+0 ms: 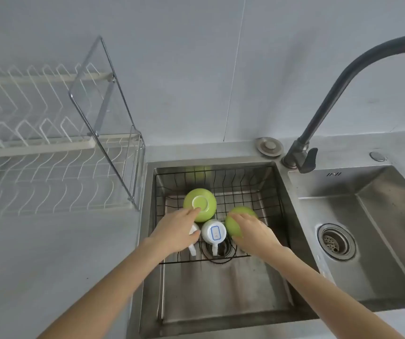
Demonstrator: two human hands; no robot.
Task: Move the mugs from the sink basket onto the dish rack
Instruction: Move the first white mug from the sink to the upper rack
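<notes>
A black wire sink basket (248, 192) sits in the left sink basin. Two white mugs stand upside down in its front part. One white mug (213, 232) with a blue label on its base is in the middle. My left hand (177, 231) covers the other white mug (193, 249), thumb and fingers around its body and fingertips touching the left green bowl (202, 203). My right hand (252, 233) lies curled over the right green bowl (233, 227), which is also upside down. The white dish rack (49, 167) stands on the counter to the left and holds nothing.
A clear panel with a metal frame (103, 99) stands at the rack's right end, next to the sink. A dark faucet (323, 106) arches over the right basin (380, 216), which has a drain strainer (336, 241). Grey wall behind.
</notes>
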